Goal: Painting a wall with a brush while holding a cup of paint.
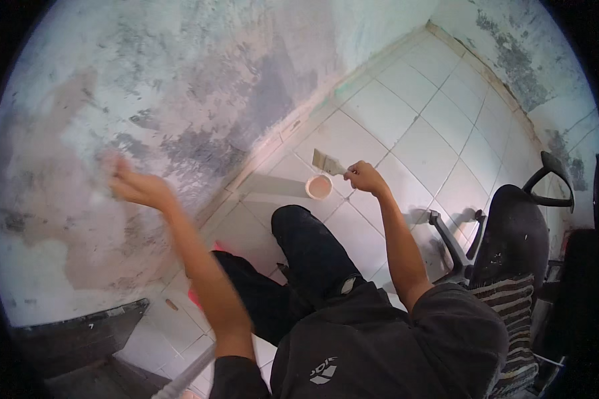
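Note:
My right hand (366, 177) is closed round the handle of a flat, wide paintbrush (326, 161). The bristles point left, just beyond a small round tub (319, 187) on the floor. Inside the tub is a pinkish-beige substance. Up against the patchy wall (199, 153), or close to it, my left hand (136, 186) is raised; motion smears its fingers, so I cannot tell whether they hold anything. The wall has grey, dark and beige blotches.
White floor tiles (419, 159) run along the wall's foot to a far corner. At the right stands a black office chair (512, 226) with a striped cloth (512, 319). A dark flat-sided object (80, 332) sits at the lower left. Something pink (194, 297) lies beside my leg.

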Tool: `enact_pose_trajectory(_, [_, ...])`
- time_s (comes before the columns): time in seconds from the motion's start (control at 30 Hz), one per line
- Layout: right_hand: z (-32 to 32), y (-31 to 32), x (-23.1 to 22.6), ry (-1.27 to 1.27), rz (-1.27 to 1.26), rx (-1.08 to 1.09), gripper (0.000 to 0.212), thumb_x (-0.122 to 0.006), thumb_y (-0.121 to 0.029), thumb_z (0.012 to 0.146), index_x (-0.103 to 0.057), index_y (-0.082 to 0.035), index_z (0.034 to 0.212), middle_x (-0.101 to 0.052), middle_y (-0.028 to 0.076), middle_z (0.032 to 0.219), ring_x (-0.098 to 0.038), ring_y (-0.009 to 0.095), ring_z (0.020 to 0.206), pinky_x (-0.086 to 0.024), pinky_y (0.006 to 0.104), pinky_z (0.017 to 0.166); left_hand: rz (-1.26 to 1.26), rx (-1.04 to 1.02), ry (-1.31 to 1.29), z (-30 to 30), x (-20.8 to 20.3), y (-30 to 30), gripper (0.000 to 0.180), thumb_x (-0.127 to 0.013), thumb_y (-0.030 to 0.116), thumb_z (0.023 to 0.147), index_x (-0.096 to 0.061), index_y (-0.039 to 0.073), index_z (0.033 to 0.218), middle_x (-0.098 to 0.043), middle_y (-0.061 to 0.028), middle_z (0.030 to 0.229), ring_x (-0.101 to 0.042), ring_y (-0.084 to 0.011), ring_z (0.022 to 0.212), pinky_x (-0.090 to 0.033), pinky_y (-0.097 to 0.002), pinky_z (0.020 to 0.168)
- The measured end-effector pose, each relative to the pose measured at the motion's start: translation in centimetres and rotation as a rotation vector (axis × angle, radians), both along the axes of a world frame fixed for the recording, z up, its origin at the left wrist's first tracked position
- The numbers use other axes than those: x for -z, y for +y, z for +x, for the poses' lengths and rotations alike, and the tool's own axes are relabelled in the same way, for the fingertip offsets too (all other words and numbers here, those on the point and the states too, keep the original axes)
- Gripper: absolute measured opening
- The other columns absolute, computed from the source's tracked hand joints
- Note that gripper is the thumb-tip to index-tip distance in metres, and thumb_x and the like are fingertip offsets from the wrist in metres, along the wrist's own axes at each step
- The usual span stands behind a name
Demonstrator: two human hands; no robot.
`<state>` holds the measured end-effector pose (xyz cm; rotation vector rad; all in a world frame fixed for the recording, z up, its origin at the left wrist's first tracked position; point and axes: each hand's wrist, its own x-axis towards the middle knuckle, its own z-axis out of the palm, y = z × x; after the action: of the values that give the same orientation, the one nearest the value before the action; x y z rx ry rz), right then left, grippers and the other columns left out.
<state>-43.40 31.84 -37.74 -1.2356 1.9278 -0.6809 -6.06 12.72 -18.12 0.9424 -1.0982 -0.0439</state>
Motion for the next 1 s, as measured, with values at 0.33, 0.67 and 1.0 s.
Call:
enact_pose_trajectory(0.33, [0.9, -0.3, 2.6, 0.219, 0.310, -0.239, 0.031, -0.058, -0.026, 0.078, -0.067, 0.003, 0.077, -0.065, 0.018, 0.067, -0.065, 0.031, 0.065, -0.052, 0.0399, 0.064, 0.858, 0.793, -0.215, -13.3, 33.1, 11.5, 0.028, -0.051, 0.007, 0.080, -0.056, -0.004, 0.106, -0.056, -0.0182, 0.109, -0.053, -0.0318, 0.101, -0.042, -0.0391, 0.090])
enact_pose_trajectory(0.67, [3.3, -4.1, 3.8, 0.273, 0.481, -0.251, 0.035, -0.053, -0.027, 0.078, -0.063, 0.006, 0.072, -0.065, 0.020, 0.066, -0.065, 0.030, 0.059, -0.052, 0.0405, 0.057, 1.112, 0.769, -0.978, -14.1, 35.0, 11.5, 0.082, -0.074, 0.023, 0.067, -0.034, -0.004, 0.134, -0.043, -0.0222, 0.123, -0.040, -0.0404, 0.114, -0.038, -0.0499, 0.098])
enact_pose_trajectory(1.0, [4.0, -7.2, 5.4, 0.245, 0.527, -0.306, 0.033, -0.053, -0.023, 0.073, -0.059, 0.008, 0.064, -0.061, 0.021, 0.059, -0.061, 0.029, 0.051, -0.049, 0.0398, 0.050, 1.157, 0.786, -0.999, -14.6, 32.9, 11.5, 0.110, -0.087, 0.032, 0.057, -0.025, 0.006, 0.144, -0.037, -0.0211, 0.129, -0.039, -0.0403, 0.116, -0.039, -0.0489, 0.099])
